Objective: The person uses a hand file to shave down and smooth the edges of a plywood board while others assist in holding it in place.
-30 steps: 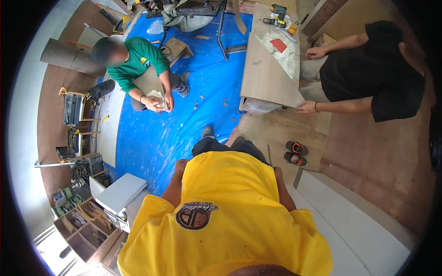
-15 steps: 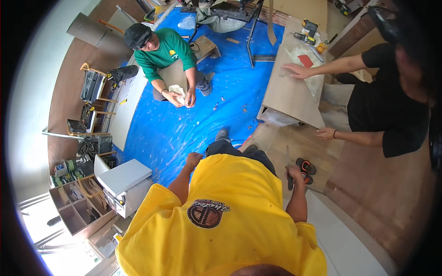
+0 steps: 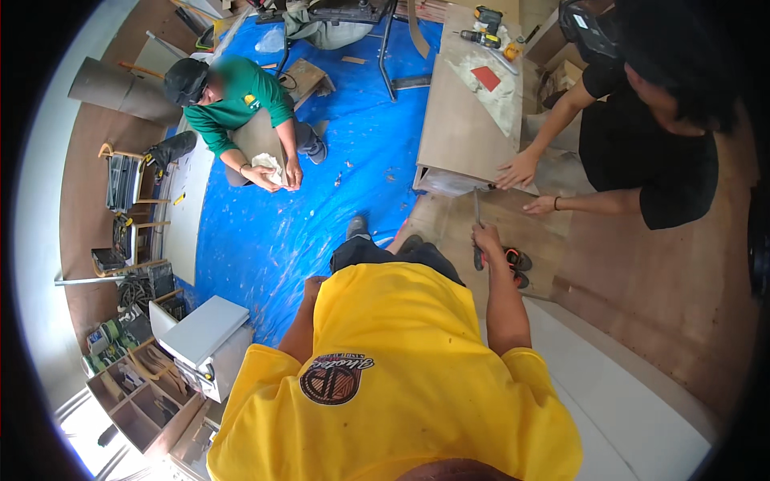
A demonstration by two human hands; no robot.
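My right hand [image 3: 486, 238] is closed round the dark handle of a long, narrow grey file [image 3: 478, 210]. The file points away from me, its tip close to the near corner of a wood-faced panel box [image 3: 461, 152]. My left hand [image 3: 314, 287] hangs low beside my yellow shirt; its fingers are mostly hidden. At the right, a co-worker in black has one hand [image 3: 520, 170] by the box's near corner and the other hand [image 3: 542, 205] just nearer to me. A co-worker in green crouches at the far left, holding a whitish wad [image 3: 266, 167] against a board [image 3: 258, 135].
A blue sheet [image 3: 365, 168] covers the middle floor. On the box's far end lie a cordless drill [image 3: 481, 37] and a red sheet [image 3: 485, 78]. Dark orange-trimmed shoes [image 3: 518, 260] lie near my right hand. A white cabinet [image 3: 204, 330] and a divided wooden box [image 3: 132, 421] stand left.
My right hand has moved forward with the file toward the box's corner. The co-worker in black has brought both hands to the near end. The whole view has shifted.
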